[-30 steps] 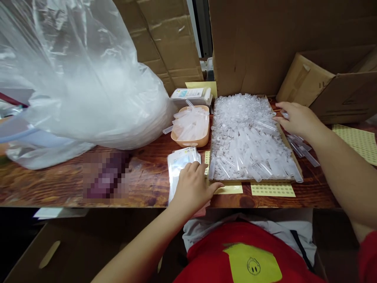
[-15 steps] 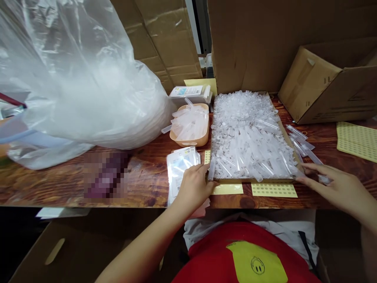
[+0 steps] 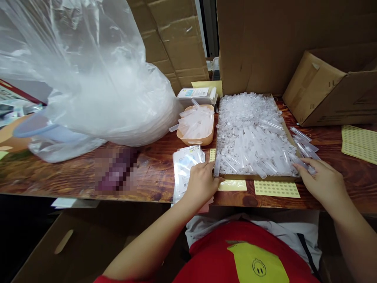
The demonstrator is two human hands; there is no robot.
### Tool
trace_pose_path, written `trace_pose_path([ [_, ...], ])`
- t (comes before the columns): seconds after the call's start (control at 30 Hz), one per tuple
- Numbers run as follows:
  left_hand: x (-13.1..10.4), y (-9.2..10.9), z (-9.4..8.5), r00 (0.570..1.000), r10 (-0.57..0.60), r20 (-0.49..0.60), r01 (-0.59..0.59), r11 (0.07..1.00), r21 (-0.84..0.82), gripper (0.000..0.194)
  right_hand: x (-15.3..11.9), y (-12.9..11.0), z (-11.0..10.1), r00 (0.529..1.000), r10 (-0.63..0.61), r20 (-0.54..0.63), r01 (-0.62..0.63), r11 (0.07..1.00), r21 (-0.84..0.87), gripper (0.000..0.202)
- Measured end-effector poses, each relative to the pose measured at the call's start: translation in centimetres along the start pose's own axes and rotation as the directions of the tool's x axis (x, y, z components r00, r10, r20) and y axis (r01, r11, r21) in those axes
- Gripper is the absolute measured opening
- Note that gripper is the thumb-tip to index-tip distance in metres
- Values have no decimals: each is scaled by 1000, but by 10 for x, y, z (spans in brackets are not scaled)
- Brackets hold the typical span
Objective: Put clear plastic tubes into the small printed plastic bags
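A shallow cardboard tray lies in front of me, heaped with clear plastic tubes. My left hand grips its front left corner, thumb at the front edge and fingers along the side. One tube stands against that corner beside my fingers. At the front right corner, my right hand has a clear tube between thumb and fingers; part of the tube is hidden. Several loose tubes lie on the table just right of the tray, close to my right fingertips.
Left of the tray are a peach basket of frosted tubes and a stack of printed plastic sleeves. A big clear bag fills the left. Yellow sticker sheets lie at the front; an open carton stands back right.
My right hand has moved left and closed in on the tray's front right corner, with a tube in its fingers. My left hand stays at its corner. The view has shifted slightly.
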State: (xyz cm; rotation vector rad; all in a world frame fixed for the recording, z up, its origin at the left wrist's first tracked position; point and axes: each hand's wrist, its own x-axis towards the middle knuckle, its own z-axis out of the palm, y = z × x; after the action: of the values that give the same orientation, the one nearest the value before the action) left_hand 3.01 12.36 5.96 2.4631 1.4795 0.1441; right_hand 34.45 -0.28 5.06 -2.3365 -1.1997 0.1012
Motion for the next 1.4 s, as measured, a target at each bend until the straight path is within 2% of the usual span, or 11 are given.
trace_pose_path([
  [0.3, -1, 5, 0, 1000, -9, -21, 10, 999, 47, 24, 7, -3, -1, 998, -36, 46, 39, 997, -64, 56],
  [0.47, -2, 8, 0, 1000, -25, -19, 26, 998, 59, 21, 23, -8, -18, 979, 94, 182, -58, 979, -193, 63],
  [0.63, -2, 9, -2, 999, -40, -10, 40, 998, 54, 31, 35, -34, -41, 957, 214, 193, -144, 934, -326, 62],
  [0.8, 1, 7, -2, 998, -54, -11, 54, 997, 46, 32, 49, -58, -41, 974, 185, 128, -149, 958, -245, 46],
  [0.87, 3, 7, -2, 998, -60, -11, 60, 997, 42, 34, 58, -62, -37, 976, 163, 143, -142, 979, -147, 40],
  [0.97, 3, 7, -2, 998, -69, -12, 69, 997, 42, 30, 72, -69, -32, 960, 193, 202, -198, 980, 7, 30],
  [1.13, -3, 9, -3, 997, -69, -20, 71, 993, 89, 26, 81, -78, -36, 937, 226, 266, -240, 971, 18, 24],
  [1.23, -7, 9, -2, 997, -30, -66, 38, 992, 121, 31, 81, -75, -37, 920, 248, 305, -239, 969, -65, 31],
  [1.33, -13, 3, 1, 988, 4, -153, 14, 993, 120, 47, 80, -63, -36, 926, 239, 293, -203, 968, -148, 44],
  [1.4, -19, -6, 3, 964, 66, -259, -36, 992, 122, 55, 79, -55, -36, 954, 165, 249, -172, 985, 6, 45],
])
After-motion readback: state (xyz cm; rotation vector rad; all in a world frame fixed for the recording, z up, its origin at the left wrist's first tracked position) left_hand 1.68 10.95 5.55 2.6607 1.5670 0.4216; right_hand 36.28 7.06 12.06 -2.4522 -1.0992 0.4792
